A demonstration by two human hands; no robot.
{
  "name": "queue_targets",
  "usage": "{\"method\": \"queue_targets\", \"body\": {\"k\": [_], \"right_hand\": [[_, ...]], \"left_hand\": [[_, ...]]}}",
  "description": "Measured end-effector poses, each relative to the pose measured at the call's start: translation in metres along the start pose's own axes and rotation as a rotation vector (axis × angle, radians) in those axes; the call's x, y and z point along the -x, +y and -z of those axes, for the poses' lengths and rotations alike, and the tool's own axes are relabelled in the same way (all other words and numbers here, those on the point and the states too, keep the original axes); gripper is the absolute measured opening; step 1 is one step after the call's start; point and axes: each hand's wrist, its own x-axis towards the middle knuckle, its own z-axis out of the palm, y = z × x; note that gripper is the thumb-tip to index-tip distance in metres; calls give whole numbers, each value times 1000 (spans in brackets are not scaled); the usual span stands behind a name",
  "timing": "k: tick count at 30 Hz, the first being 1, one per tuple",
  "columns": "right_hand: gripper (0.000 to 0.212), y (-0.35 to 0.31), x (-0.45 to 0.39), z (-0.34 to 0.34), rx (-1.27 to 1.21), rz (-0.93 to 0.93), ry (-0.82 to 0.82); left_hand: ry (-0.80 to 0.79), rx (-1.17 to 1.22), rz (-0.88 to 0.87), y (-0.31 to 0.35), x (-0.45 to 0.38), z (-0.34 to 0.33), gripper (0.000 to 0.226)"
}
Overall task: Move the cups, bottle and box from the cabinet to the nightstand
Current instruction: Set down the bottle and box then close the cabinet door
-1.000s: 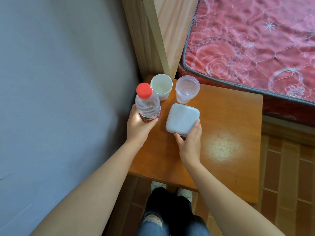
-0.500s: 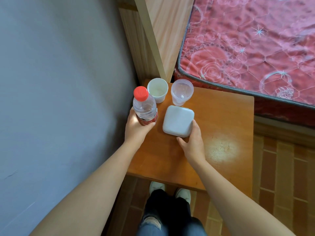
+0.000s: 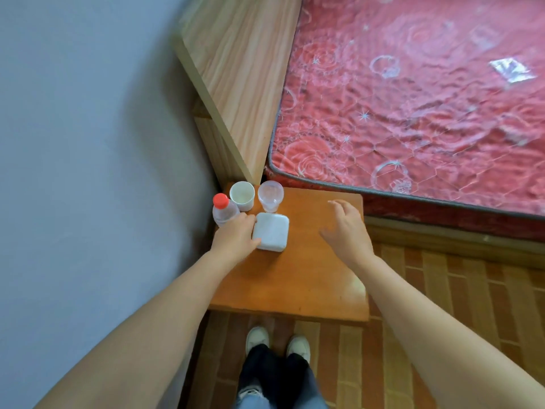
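Box [image 3: 270,235] hugs nightstand [image 3: 306,278] corner; right side bare.

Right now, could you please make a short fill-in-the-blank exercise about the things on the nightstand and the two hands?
1. The bottle has a cap of the colour ____.
2. The number of cups standing behind the white box is ____.
3. The hand that touches the box is the ____ hand.
4. The right hand is open above the nightstand and holds ____.

Missing words: red; two; left; nothing
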Motion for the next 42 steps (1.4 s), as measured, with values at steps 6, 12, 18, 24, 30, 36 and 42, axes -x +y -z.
{"method": "queue_targets", "body": {"k": [6, 12, 18, 24, 30, 36, 42], "right_hand": [[55, 17, 32, 119, 155, 84, 161], [52, 54, 91, 189, 248, -9, 297], [56, 91, 172, 221, 295, -248, 385], [53, 104, 292, 227, 283, -526, 534], [51, 100, 415, 204, 254, -842, 598], [49, 83, 527, 180, 217, -1051, 656], [49, 64, 637, 148, 193, -1215, 669]], "left_hand": [[190, -224, -386, 99, -12, 78, 37], [277, -316, -727, 186, -2, 106, 40], [209, -390, -975, 259, 20, 93, 46], [102, -381, -1239, 331, 78, 62, 51], [15, -320, -1504, 381, 171, 18, 46], [-48, -355, -1674, 407, 261, -19, 46], [-84, -299, -1796, 413, 365, -49, 52]]}}
